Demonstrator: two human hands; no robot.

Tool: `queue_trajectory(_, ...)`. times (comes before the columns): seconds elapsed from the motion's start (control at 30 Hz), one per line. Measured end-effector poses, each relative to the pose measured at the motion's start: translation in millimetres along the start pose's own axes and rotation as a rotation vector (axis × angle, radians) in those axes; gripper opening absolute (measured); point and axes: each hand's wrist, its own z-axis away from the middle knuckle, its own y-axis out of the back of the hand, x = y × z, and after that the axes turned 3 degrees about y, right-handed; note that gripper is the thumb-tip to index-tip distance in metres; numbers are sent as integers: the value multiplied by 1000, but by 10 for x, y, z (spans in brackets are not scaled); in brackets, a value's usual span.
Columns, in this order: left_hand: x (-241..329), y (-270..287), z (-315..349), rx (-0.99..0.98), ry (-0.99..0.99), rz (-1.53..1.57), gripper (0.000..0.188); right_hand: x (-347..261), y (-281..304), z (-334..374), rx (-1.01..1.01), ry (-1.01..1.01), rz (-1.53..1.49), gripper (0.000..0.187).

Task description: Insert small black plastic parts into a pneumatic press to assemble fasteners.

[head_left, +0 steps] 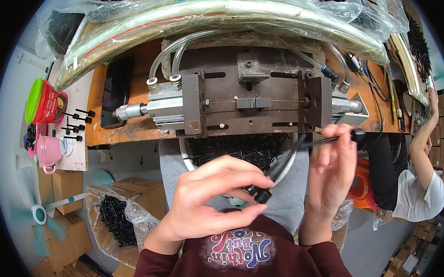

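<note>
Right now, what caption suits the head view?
Left hand and right hand hold slender black plastic pieces near a brown metal fixture on an orange wooden workbench.

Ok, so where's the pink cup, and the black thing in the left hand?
Pink cup (49, 147): head view, on its side wall.
Black thing (262, 195) in the left hand (204, 192): head view, on its thick end.
</note>
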Motion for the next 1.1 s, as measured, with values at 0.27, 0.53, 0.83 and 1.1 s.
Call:
queue_trajectory(0.27, -71, 147, 51, 215, -58, -12, 40, 191, 18, -50, -442, 604, 816, 33)
queue_trajectory(0.53, -68, 198, 88, 285, -87, 82, 39, 249, -97, -162, -717, 702, 1091, 30)
queue_trajectory(0.83, -100, 209, 82, 291, -95, 27, 38, 309, -241, -127, -771, 737, 1481, 22)
queue_trajectory(1.1, -113, 193, 51, 304, -104, 52, 38, 208, -338, -172, -838, 734, 1609, 20)
